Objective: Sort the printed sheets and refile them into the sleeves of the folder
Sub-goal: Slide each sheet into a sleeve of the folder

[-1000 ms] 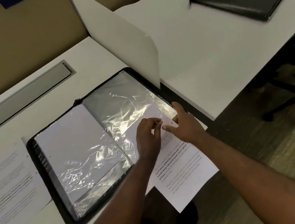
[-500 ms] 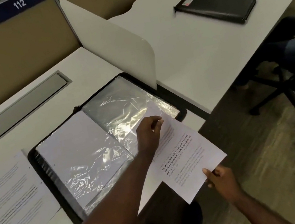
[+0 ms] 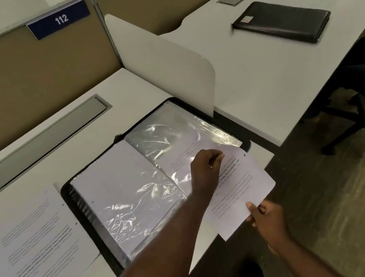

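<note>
The printed sheet (image 3: 235,192) is seen deeper in the right sleeve (image 3: 176,139) than before. Sleeve edge is pinched by left hand (image 3: 206,168); sheet corner is pinched by right hand (image 3: 265,217).

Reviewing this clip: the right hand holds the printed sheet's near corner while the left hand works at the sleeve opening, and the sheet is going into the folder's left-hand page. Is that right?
Not quite. In the head view the printed sheet is entering the sleeve on the folder's right-hand page, not the left. The rest stands: the right hand holds the sheet's near corner and the left hand works at the sleeve opening.
</note>
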The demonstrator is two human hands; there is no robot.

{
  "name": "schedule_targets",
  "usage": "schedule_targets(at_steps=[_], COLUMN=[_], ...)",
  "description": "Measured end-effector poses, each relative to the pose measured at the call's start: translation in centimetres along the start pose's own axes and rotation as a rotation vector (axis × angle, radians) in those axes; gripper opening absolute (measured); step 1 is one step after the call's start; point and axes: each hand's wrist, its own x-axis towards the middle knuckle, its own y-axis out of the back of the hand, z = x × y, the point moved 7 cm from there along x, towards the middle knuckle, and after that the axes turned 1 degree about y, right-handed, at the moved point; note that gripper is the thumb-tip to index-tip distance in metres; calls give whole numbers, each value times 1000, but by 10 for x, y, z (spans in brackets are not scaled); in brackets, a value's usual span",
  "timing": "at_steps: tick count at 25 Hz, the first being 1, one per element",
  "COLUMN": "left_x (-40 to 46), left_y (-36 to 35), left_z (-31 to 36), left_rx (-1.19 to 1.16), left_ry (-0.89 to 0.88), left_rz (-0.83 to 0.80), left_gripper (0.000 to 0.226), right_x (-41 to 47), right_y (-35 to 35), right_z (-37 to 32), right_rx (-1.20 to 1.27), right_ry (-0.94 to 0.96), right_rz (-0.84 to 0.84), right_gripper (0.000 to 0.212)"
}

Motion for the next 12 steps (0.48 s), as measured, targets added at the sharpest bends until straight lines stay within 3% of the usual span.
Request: schedule_targets(at_steps=[6,12], left_x=[1,-2], left_y=[11,11], left_z=[2,14], left_rx=[-9,2], left_ry=[3,-8], left_rz=[62,165], left_gripper=[8,9], right_x=[14,4], right_y=[-5,40], right_z=[-25,8], right_rx=[-38,-38], right_ry=[49,8], right_rz=[-26,-2], right_gripper=[7,4])
